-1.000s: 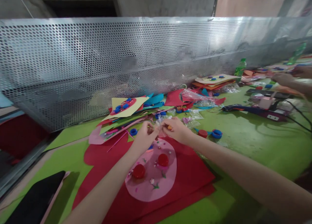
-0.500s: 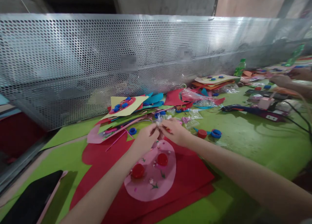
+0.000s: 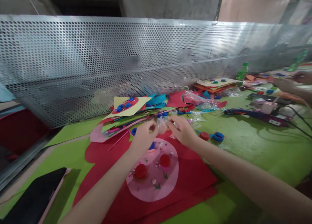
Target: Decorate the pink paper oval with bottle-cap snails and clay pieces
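Between my hands a small clear plastic bag [image 3: 162, 124] is stretched above the top of the pink paper oval. My left hand [image 3: 145, 134] pinches its left side with thumb and finger. The fingers of my right hand [image 3: 181, 130] are closed at its right side. What the bag contains is too blurred to make out. Below, the pink oval [image 3: 156, 193] lies on red paper [image 3: 195, 175] and carries two red bottle caps [image 3: 140, 171], small flowers and green leaf shapes. A blue cap [image 3: 152, 146] shows at its upper edge, partly behind my left hand.
Paper sheets with blue caps [image 3: 128, 105] lie behind my left hand. A red cap [image 3: 204, 136], a blue cap [image 3: 218, 136] and a dark corded tool [image 3: 253, 116] are to the right. A phone [image 3: 36, 194] lies front left. Another person's hands [image 3: 290, 82] work far right.
My hands have moved apart, and the plastic bag now shows spread between them. The blue cap at the oval's upper edge has come into view. The camera view has shifted slightly.
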`<control>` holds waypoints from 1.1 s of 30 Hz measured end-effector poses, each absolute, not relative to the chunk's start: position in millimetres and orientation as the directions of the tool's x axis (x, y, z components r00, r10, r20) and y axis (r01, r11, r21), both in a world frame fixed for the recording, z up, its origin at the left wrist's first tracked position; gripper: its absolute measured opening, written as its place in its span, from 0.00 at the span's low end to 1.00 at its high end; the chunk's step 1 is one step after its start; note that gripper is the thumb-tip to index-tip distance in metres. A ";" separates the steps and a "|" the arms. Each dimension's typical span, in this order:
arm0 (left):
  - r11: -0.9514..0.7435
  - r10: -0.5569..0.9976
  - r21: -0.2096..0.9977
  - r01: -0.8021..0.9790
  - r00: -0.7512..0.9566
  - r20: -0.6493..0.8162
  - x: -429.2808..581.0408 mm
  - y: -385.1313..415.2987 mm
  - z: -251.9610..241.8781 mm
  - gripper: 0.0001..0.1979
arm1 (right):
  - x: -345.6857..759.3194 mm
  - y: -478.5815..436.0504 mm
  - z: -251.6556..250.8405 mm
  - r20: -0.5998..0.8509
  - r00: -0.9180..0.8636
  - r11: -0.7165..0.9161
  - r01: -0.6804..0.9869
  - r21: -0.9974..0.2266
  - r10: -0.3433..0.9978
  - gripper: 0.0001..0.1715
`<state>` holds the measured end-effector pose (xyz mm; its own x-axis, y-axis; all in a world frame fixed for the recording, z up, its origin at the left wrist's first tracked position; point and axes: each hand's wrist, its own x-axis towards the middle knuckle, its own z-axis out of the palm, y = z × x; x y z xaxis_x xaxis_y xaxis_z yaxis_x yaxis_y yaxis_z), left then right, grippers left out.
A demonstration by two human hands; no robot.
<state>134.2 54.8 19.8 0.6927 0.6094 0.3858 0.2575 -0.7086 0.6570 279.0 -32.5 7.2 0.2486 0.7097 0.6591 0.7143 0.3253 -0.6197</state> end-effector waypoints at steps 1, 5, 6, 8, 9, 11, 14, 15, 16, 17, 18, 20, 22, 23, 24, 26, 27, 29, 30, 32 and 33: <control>-0.722 0.595 0.652 0.234 0.691 0.411 133.4 54.4 22.0 0.10 | 282.1 -29.1 4.2 0.638 0.299 0.319 0.671 -0.669 0.709 0.07; -0.733 0.547 0.666 0.139 0.702 0.456 130.7 51.1 30.4 0.05 | 294.0 -15.1 -5.5 0.486 0.450 0.281 0.448 -0.849 0.749 0.12; -0.727 0.541 0.676 0.122 0.708 0.453 130.4 51.1 31.1 0.04 | 295.7 -12.8 -6.2 0.443 0.450 0.274 0.391 -0.879 0.775 0.13; -0.700 0.544 0.707 0.099 0.715 0.439 130.3 53.0 29.8 0.03 | 297.0 -10.8 -5.1 0.377 0.422 0.269 0.293 -0.917 0.824 0.16; -0.680 0.554 0.728 0.091 0.714 0.429 130.6 54.8 28.0 0.03 | 296.9 -10.9 -3.8 0.356 0.406 0.270 0.255 -0.928 0.842 0.17; -0.624 0.586 0.779 0.068 0.700 0.409 131.6 59.4 23.4 0.04 | 296.2 -12.6 -0.7 0.335 0.390 0.274 0.204 -0.940 0.858 0.17; -0.532 0.635 0.846 0.019 0.670 0.384 132.7 66.1 17.6 0.08 | 296.1 -15.4 2.1 0.332 0.390 0.283 0.178 -0.942 0.859 0.16; -0.511 0.644 0.860 0.004 0.663 0.380 132.6 68.0 16.6 0.09 | 296.4 -15.8 2.1 0.330 0.385 0.284 0.174 -0.943 0.862 0.17; -0.498 0.649 0.867 -0.007 0.661 0.377 132.3 69.7 16.1 0.09 | 296.7 -15.9 1.9 0.327 0.377 0.283 0.169 -0.944 0.866 0.18; -0.491 0.649 0.871 -0.013 0.661 0.376 131.7 71.4 15.9 0.08 | 297.1 -15.6 1.3 0.322 0.367 0.281 0.162 -0.946 0.873 0.19; -0.490 0.648 0.872 -0.014 0.663 0.375 131.0 72.9 16.0 0.07 | 297.4 -15.2 0.6 0.315 0.357 0.278 0.152 -0.948 0.879 0.19; -0.501 0.641 0.865 -0.009 0.669 0.377 129.3 75.8 16.7 0.06 | 297.9 -14.2 -0.9 0.301 0.333 0.273 0.129 -0.953 0.893 0.20; -0.527 0.625 0.850 0.006 0.680 0.383 127.6 77.4 17.9 0.07 | 298.4 -13.4 -1.9 0.291 0.307 0.270 0.109 -0.957 0.906 0.21; -0.545 0.612 0.838 0.015 0.690 0.386 126.9 77.4 18.8 0.07 | 298.7 -13.2 -2.1 0.288 0.294 0.270 0.102 -0.957 0.911 0.22; -0.566 0.595 0.824 0.024 0.704 0.388 126.3 76.7 19.9 0.07 | 298.9 -13.1 -2.2 0.288 0.282 0.271 0.098 -0.958 0.915 0.23; -0.611 0.551 0.791 0.035 0.736 0.393 125.6 73.3 22.6 0.05 | 299.6 -13.0 -2.1 0.292 0.264 0.276 0.096 -0.956 0.919 0.24; -0.631 0.528 0.775 0.035 0.752 0.395 125.5 71.1 23.9 0.05 | 299.9 -13.0 -2.0 0.296 0.257 0.280 0.097 -0.955 0.920 0.24; -0.662 0.487 0.749 0.029 0.776 0.400 125.7 67.1 25.5 0.09 | 300.4 -13.0 -1.6 0.305 0.247 0.289 0.099 -0.952 0.920 0.24; -0.671 0.474 0.741 0.026 0.783 0.402 125.9 66.0 25.6 0.10 | 300.5 -13.2 -1.4 0.309 0.243 0.294 0.099 -0.951 0.920 0.24; -0.678 0.463 0.734 0.024 0.790 0.402 126.1 66.7 24.4 0.12 | 300.2 -13.9 -0.7 0.316 0.230 0.301 0.099 -0.948 0.920 0.24; -0.675 0.467 0.737 0.027 0.789 0.399 125.9 68.3 23.2 0.12 | 299.7 -14.5 -0.2 0.320 0.222 0.305 0.099 -0.947 0.921 0.24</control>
<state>125.9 68.3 23.2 0.7894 0.4668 0.3988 0.0265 -0.6749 0.7374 299.7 -14.5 -0.2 0.2220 0.9212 0.3197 0.0990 0.3049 -0.9472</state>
